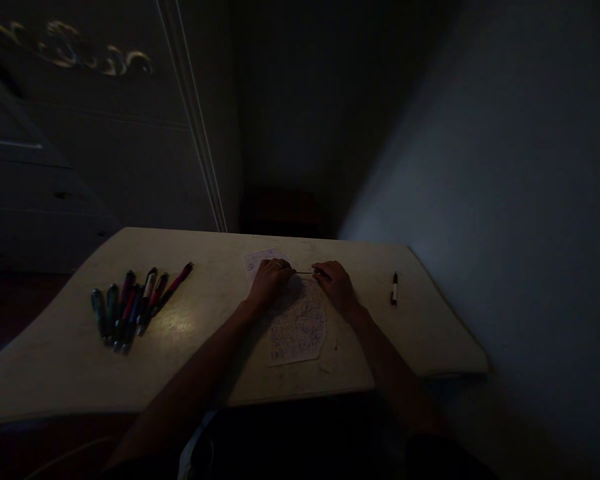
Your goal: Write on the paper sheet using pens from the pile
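Above the upper part of a paper sheet, my left hand (272, 276) pinches the left end of a thin dark rod (304, 273) that looks like a pen refill. Its right end runs into the closed fingers of my right hand (333, 280), which also seems to grip a dark piece. The rod lies level between both hands. Below them, the sheet (298, 330) is covered in dense scribbles and has a torn lower right edge. Another scribbled paper part (260, 259) shows behind my left hand; whether it joins the sheet I cannot tell.
Several pens (130, 307) in dark green, red and blue lie bunched on the left of the pale table (205, 373). A single black and white pen (395, 290) rests on the right. Tiny scraps (325, 367) sit by the sheet. A wall (505, 200) borders the right side.
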Demonstrator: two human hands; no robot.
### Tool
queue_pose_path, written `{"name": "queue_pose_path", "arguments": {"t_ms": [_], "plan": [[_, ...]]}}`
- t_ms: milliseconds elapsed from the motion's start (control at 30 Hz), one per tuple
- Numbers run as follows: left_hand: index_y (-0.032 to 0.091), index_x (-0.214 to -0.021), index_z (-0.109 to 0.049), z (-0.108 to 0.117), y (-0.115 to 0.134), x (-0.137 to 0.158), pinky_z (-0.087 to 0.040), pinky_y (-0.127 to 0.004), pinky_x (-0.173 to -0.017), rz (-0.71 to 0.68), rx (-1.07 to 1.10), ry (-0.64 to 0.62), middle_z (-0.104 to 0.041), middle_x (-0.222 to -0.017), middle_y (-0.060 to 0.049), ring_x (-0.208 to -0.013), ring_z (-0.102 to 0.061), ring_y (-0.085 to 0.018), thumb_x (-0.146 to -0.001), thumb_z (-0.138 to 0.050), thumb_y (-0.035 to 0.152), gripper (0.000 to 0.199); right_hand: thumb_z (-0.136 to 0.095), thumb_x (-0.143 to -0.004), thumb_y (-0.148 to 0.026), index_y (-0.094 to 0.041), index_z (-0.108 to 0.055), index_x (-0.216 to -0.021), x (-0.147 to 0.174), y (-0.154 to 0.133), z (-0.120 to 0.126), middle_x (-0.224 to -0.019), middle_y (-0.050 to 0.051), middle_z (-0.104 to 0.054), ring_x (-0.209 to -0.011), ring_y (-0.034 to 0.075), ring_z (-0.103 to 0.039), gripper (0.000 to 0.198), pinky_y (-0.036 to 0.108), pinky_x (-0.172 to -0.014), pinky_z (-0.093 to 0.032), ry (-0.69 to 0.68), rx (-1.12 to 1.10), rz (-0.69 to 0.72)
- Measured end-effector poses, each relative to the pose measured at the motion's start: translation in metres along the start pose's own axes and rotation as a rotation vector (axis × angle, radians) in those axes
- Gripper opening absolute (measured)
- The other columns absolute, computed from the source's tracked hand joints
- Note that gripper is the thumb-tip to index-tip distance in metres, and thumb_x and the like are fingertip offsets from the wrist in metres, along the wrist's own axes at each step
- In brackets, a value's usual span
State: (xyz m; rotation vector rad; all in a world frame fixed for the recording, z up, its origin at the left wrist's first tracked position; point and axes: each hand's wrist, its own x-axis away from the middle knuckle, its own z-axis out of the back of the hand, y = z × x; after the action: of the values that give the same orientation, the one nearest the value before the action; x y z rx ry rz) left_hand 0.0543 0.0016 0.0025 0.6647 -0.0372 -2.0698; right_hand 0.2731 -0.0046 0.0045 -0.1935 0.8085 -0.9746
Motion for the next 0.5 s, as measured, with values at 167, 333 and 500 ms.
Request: {"name": "queue_pose_path", "arguments": {"t_ms": [167, 333, 500], "plan": [[0.024, -0.101, -0.076, -0.0022, -0.0003, 0.0002, -0.043, -0.04, -0.085, -0.038, 0.023, -0.019, -0.072, -0.102, -0.009, -0.095, -0.064, -0.024, -0.087, -0.059, 0.014, 0.024, -0.062, -0.09, -0.021, -0.022, -0.069, -0.11, 0.0009, -0.0038, -0.0017, -0.097, 0.008, -0.071, -0.093, 0.025, -0.062, 0.021, 0.042, -0.087, -0.05, -0.039, -0.012, 0.012], [0.021, -0.106, -0.074, -0.0069, -0.0005, 0.0004, -0.044, -0.039, -0.085, -0.09, 0.072, -0.028, -0.073, -0.101, -0.009, -0.095, -0.065, -0.023, -0.089, -0.058, 0.017, 0.023, -0.062, -0.09, -0.023, -0.023, -0.068, -0.113, 0.0014, -0.0056, -0.0048, -0.096, 0.007, -0.073, -0.093, 0.024, -0.063, 0.024, 0.041, -0.087, -0.049, -0.08, -0.005, 0.021], [0.018, -0.11, -0.071, -0.0089, -0.0008, 0.0009, -0.046, -0.039, -0.085, -0.09, 0.112, -0.01, -0.074, -0.101, -0.01, -0.095, -0.066, -0.023, -0.09, -0.057, 0.017, 0.025, -0.064, -0.09, -0.024, -0.022, -0.068, -0.114, 0.0019, -0.0061, -0.004, -0.098, 0.008, -0.073, -0.093, 0.025, -0.064, 0.024, 0.041, -0.087, -0.049, -0.082, -0.005, 0.034]]}}
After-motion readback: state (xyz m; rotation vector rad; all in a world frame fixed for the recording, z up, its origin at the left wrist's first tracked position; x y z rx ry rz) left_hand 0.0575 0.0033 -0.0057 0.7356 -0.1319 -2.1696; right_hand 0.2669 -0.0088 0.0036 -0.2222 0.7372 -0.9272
